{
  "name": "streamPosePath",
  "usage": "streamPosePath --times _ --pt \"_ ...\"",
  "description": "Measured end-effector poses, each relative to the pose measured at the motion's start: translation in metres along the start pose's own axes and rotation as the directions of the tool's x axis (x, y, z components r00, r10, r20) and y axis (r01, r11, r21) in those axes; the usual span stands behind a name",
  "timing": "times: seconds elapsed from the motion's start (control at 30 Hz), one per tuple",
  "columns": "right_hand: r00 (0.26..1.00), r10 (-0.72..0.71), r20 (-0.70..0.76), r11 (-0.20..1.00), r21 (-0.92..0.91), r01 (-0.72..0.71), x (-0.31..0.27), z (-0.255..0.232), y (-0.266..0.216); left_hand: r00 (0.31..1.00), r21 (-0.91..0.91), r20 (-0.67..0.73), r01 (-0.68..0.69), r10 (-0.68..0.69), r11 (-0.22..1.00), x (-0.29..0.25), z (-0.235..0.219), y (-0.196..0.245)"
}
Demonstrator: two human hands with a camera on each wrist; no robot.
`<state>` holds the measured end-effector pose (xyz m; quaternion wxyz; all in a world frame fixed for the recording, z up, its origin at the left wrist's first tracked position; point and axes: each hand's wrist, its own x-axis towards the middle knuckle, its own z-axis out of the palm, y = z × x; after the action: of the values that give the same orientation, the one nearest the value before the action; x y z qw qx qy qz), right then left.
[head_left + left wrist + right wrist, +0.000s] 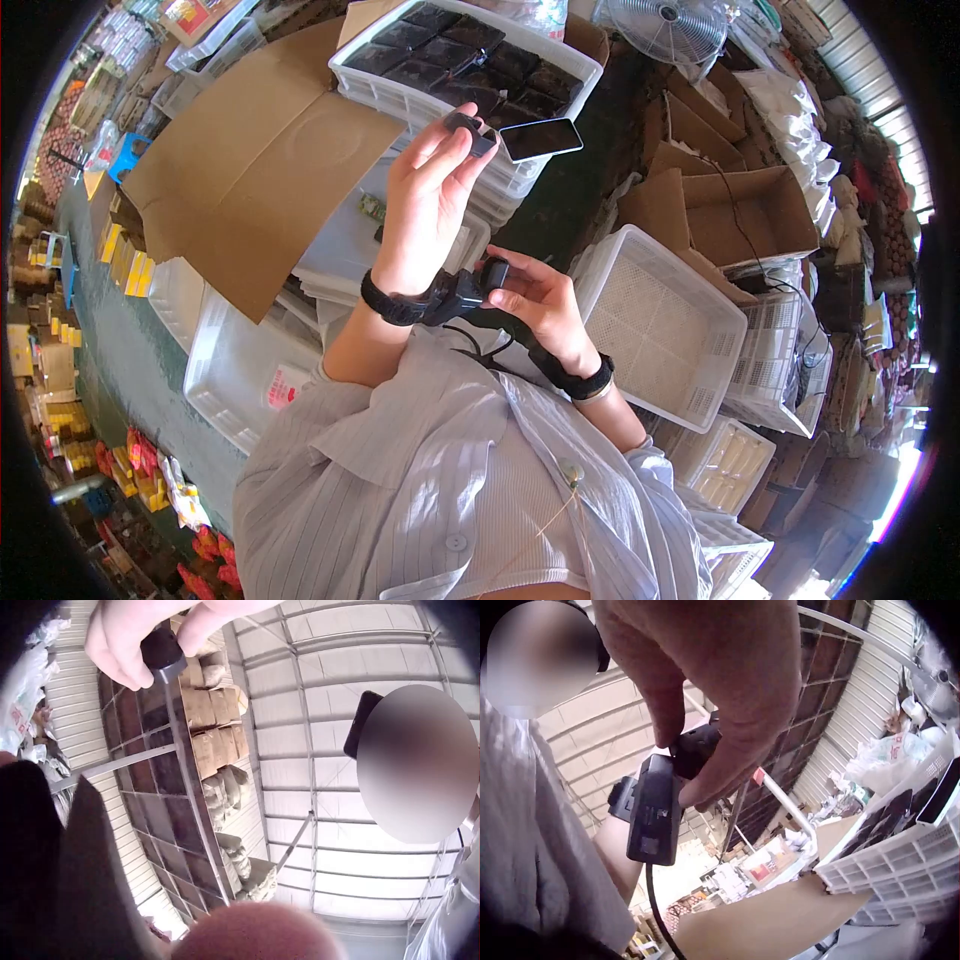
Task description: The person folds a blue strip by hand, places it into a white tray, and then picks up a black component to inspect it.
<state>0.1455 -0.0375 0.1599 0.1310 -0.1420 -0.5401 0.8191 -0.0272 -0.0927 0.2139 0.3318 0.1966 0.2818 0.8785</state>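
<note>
My left hand (428,195) is raised in the head view, fingers curled round a small black object (470,133); the left wrist view shows this black object (163,656) between fingertips at the top. A black strap (395,305) with a black device (458,298) circles my left wrist. My right hand (540,305) pinches a rounded black part (493,274) at that device. In the right wrist view, my right hand's fingers (742,742) bend down around the device's black parts, beside a black box (654,814) with a cable. A blurred fingertip (259,934) fills the lower left wrist view.
A white crate (400,92) of dark packs stands ahead, with a phone (541,140) at its near edge. Cardboard (250,150) lies to the left. A white crate (660,325) and open boxes (745,215) are on the right; a fan (668,28) is behind.
</note>
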Motion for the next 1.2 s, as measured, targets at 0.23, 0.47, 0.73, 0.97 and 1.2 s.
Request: streamPosePath --times 0.23,0.47,0.73,0.97,1.2 --pt "0.999 -0.022 -0.043 0.991 -0.131 0.016 -0.006 0.002 -0.001 0.999 0.113 -0.011 -0.052 0.054 0.992 -0.004 0.004 -0.002" --pt "0.975 -0.177 -0.134 0.925 -0.360 0.118 -0.003 0.016 0.011 0.994 0.248 -0.020 -0.097 0.105 0.964 -0.010 0.013 -0.010" --pt "0.928 -0.369 -0.054 0.781 -0.560 0.278 -0.005 0.019 0.005 0.987 0.266 0.019 -0.157 0.158 0.951 -0.013 0.018 -0.003" --pt "0.931 -0.325 -0.167 0.931 -0.228 0.284 -0.007 0.037 0.015 0.982 0.136 -0.021 -0.183 0.187 0.974 -0.005 0.027 0.000" --pt "0.925 -0.377 -0.033 0.925 -0.049 0.376 0.001 0.050 0.021 0.975 0.084 -0.025 -0.219 0.222 0.972 0.001 0.037 0.007"
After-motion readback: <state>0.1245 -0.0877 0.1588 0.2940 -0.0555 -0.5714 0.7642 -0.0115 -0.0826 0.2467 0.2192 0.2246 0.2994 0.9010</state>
